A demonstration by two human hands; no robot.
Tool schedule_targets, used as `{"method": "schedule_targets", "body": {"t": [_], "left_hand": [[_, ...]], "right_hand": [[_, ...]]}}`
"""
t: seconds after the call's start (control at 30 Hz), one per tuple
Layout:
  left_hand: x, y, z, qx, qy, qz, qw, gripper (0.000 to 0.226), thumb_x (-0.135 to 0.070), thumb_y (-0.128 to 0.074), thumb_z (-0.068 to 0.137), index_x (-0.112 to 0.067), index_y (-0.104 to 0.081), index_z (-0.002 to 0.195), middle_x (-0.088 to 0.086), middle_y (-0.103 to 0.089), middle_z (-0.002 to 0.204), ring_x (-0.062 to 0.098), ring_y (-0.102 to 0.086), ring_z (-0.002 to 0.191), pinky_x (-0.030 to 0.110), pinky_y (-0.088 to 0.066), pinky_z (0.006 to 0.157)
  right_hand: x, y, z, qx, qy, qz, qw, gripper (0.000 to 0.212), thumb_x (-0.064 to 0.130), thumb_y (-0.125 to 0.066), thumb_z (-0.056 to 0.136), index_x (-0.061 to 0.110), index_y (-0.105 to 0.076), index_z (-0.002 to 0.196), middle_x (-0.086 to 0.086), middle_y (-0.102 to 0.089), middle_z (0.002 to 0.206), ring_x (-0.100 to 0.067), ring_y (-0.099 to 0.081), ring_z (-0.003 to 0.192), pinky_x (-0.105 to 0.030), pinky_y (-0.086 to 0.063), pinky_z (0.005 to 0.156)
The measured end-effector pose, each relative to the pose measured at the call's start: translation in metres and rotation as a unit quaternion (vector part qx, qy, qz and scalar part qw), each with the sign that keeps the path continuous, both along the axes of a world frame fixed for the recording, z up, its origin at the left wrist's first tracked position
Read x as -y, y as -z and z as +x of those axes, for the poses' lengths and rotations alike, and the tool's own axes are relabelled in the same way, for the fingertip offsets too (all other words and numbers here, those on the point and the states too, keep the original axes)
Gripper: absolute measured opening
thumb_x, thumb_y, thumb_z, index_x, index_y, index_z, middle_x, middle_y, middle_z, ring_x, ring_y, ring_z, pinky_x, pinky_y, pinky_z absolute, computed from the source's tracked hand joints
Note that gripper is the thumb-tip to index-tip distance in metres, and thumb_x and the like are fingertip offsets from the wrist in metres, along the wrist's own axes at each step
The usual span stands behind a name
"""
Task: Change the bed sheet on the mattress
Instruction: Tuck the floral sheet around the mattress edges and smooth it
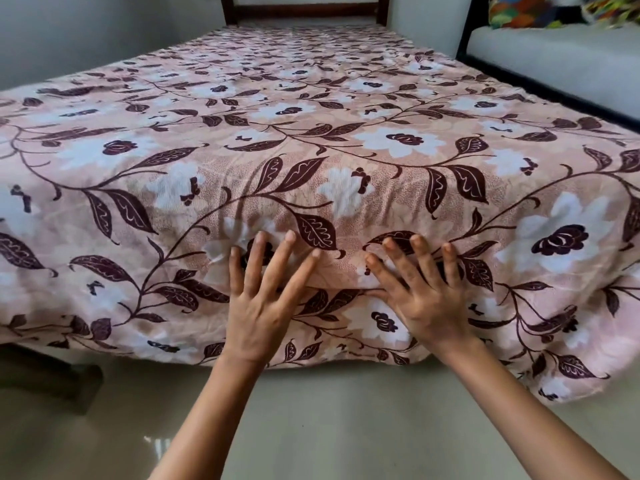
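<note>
A pink bed sheet (311, 109) printed with white flowers and dark maroon leaves covers the whole mattress and hangs over its near end. My left hand (263, 299) lies flat against the sheet at the foot edge, fingers straight and spread. Just to its right, my right hand (422, 292) presses the same edge, fingers also straight and spread. Neither hand holds any fabric. The mattress itself is hidden under the sheet.
A dark wooden headboard (304, 8) stands at the far end. A second bed with a white mattress (561, 53), a black frame and colourful pillows (526, 10) runs along the right. Glossy floor tiles (104, 438) lie below me; a dark bed leg (69, 382) is at lower left.
</note>
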State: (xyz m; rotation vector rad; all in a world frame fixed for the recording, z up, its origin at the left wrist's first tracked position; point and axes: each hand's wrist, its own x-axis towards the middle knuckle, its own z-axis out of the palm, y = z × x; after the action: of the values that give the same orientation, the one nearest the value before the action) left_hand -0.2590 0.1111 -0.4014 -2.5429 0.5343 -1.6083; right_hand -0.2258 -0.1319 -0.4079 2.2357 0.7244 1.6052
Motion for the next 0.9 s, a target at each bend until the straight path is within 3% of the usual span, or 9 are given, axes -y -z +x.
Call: {"method": "schedule_targets", "body": {"t": [0.1,0.23,0.3,0.37,0.47,0.53,0.67,0.83,0.9], "left_hand": [[-0.002,0.000,0.004,-0.011,-0.030,0.039,0.999,0.106,-0.013,-0.073,0.073,-0.030,-0.003,0.150,0.001,0.010,0.158,0.028,0.012,0.144,0.048,0.008,0.115],[0.003,-0.016,0.013,0.010,-0.047,0.038,0.998,0.108,-0.013,-0.077,0.073,-0.034,-0.004,0.149,0.002,0.011,0.157,0.029,0.013,0.143,0.050,0.008,0.115],[0.007,-0.030,0.017,0.029,-0.049,0.019,0.998,0.104,-0.010,-0.076,0.075,-0.037,-0.007,0.149,0.001,0.009,0.158,0.029,0.010,0.144,0.050,0.005,0.115],[0.009,-0.043,0.021,0.037,-0.040,0.005,0.999,0.090,-0.009,-0.066,0.085,-0.039,-0.009,0.148,-0.001,0.010,0.157,0.028,0.010,0.144,0.050,0.004,0.115],[0.011,-0.060,0.023,0.013,-0.037,0.006,0.999,0.056,-0.016,-0.029,0.103,-0.042,-0.007,0.147,-0.004,0.012,0.157,0.025,0.012,0.144,0.047,0.006,0.115],[0.011,-0.065,0.025,0.003,-0.048,0.007,0.999,0.051,-0.017,-0.018,0.104,-0.044,-0.009,0.146,-0.004,0.012,0.157,0.025,0.010,0.144,0.046,0.005,0.116],[0.011,-0.068,0.027,0.015,-0.065,0.003,0.998,0.066,-0.014,-0.041,0.097,-0.046,-0.009,0.146,-0.005,0.012,0.157,0.025,0.010,0.144,0.046,0.005,0.116],[0.017,-0.087,0.030,0.020,-0.062,-0.024,0.998,0.064,-0.014,-0.039,0.098,-0.048,-0.009,0.145,-0.008,0.012,0.156,0.022,0.012,0.144,0.045,0.005,0.116],[0.018,-0.093,0.030,0.009,-0.057,-0.027,0.998,0.068,-0.037,-0.053,0.093,-0.048,-0.010,0.145,-0.007,0.009,0.157,0.023,0.010,0.144,0.045,0.006,0.115]], "right_hand": [[-0.001,-0.006,0.001,0.021,0.023,-0.017,0.999,0.070,0.046,-0.043,0.096,0.023,-0.005,0.151,-0.006,0.008,0.157,-0.028,0.005,0.144,-0.050,0.000,0.116],[0.000,-0.032,0.006,0.043,0.013,-0.005,0.999,0.072,0.004,-0.046,0.095,0.026,-0.004,0.150,-0.005,0.011,0.157,-0.029,0.008,0.144,-0.052,0.006,0.115],[-0.001,-0.050,0.010,0.053,0.021,-0.002,0.998,0.089,-0.010,-0.055,0.086,0.027,-0.005,0.150,-0.004,0.012,0.156,-0.029,0.009,0.143,-0.052,0.008,0.114],[-0.002,-0.064,0.011,0.044,0.028,0.017,0.998,0.097,-0.011,-0.062,0.082,0.030,-0.005,0.149,-0.002,0.013,0.156,-0.028,0.010,0.143,-0.052,0.009,0.114],[-0.009,-0.071,0.007,-0.006,0.008,0.069,0.998,0.080,-0.008,-0.048,0.092,0.027,-0.004,0.150,-0.002,0.013,0.156,-0.027,0.010,0.143,-0.050,0.005,0.115],[-0.015,-0.058,-0.006,-0.035,-0.043,0.070,0.996,0.070,-0.008,-0.043,0.093,0.017,-0.010,0.150,-0.006,0.006,0.157,-0.027,0.004,0.144,-0.048,-0.004,0.117],[-0.019,-0.007,-0.043,-0.211,-0.139,-0.058,0.966,0.054,0.038,-0.043,0.098,0.007,-0.034,0.141,-0.011,-0.029,0.150,-0.026,-0.026,0.141,-0.042,-0.027,0.112],[-0.035,-0.054,-0.022,-0.470,-0.005,0.039,0.882,0.083,0.067,-0.009,0.091,0.008,-0.049,0.133,-0.012,-0.048,0.140,-0.027,-0.042,0.131,-0.039,-0.024,0.109],[-0.036,-0.068,0.017,-0.549,0.031,0.113,0.827,0.085,0.076,-0.009,0.082,0.022,-0.040,0.140,-0.005,-0.037,0.148,-0.026,-0.033,0.136,-0.038,-0.024,0.112]]}}
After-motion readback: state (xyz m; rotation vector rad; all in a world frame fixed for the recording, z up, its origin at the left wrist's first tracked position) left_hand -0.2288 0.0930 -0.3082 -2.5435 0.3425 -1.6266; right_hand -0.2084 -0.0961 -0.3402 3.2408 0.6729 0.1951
